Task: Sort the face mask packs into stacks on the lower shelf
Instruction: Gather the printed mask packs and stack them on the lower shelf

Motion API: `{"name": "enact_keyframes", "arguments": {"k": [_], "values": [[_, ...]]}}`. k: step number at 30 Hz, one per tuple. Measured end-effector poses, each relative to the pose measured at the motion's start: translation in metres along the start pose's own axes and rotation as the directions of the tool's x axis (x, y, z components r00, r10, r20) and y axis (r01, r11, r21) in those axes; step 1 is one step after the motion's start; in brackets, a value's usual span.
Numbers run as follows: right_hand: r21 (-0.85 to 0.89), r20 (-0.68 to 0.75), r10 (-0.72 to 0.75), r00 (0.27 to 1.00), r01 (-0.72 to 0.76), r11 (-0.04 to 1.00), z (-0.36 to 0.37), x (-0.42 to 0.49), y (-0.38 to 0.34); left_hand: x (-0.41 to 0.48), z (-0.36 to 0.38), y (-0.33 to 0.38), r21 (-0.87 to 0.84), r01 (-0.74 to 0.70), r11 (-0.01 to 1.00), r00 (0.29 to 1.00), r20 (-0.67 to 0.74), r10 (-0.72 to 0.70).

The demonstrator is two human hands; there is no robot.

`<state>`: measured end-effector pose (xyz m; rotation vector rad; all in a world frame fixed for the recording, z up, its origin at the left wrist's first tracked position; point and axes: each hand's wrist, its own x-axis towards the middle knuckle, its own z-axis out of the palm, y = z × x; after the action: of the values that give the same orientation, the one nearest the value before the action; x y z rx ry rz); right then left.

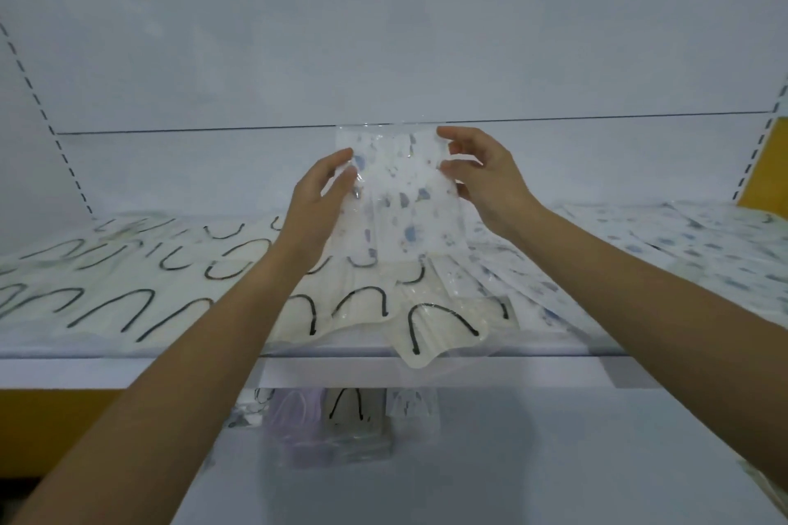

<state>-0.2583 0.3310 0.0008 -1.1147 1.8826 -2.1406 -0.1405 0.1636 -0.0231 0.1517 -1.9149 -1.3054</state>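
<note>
I hold a clear, crinkly plastic pack of white pleated masks speckled blue-grey (pixel 405 200) upright in the air above the middle of the white upper shelf (pixel 128 371). Its top edge reaches the seam line of the pale back panel (pixel 383 34). My left hand (pixel 317 192) grips its left edge between thumb and fingers. My right hand (pixel 486 179) pinches its upper right edge with curled fingers.

Under my left arm, flat glossy packs of cream masks with black ear loops (pixel 128 294) overlap across the shelf, right up to its front lip. One cream pack (pixel 430 337) sags over that lip. To the right, packs of white masks with blue print (pixel 682 251) fan out towards the yellow side panel (pixel 763 166). Open air lies between the packs and the back panel, around my hands.

On the smooth white lower shelf (pixel 511 460), three stacks stand side by side near the back: a lilac stack (pixel 294 413), a cream stack with black loops (pixel 347 409) and a speckled stack (pixel 411 405). Bare shelf spreads to their right and in front of them.
</note>
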Motion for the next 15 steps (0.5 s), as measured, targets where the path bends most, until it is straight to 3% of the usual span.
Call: {"name": "enact_keyframes", "arguments": {"k": [6,8,11,15], "values": [[-0.082,-0.05,-0.018,0.999,0.014,0.997,0.011,0.003,-0.002,0.006,0.007,0.001,0.032,-0.092,0.995,0.995,-0.037,0.093],[-0.268,-0.041,-0.031,0.999,0.019,0.963,-0.003,0.004,-0.001,0.012,0.003,-0.003,0.037,-0.103,0.994,0.992,-0.063,0.106],[-0.609,0.05,0.028,0.998,0.008,0.793,-0.035,0.002,0.009,0.014,0.002,-0.008,0.057,-0.079,0.995,0.992,-0.095,0.084],[-0.847,0.126,0.166,0.978,0.019,0.532,-0.072,-0.005,0.027,0.015,0.012,-0.013,0.069,-0.02,0.997,0.994,-0.102,0.027]]}}
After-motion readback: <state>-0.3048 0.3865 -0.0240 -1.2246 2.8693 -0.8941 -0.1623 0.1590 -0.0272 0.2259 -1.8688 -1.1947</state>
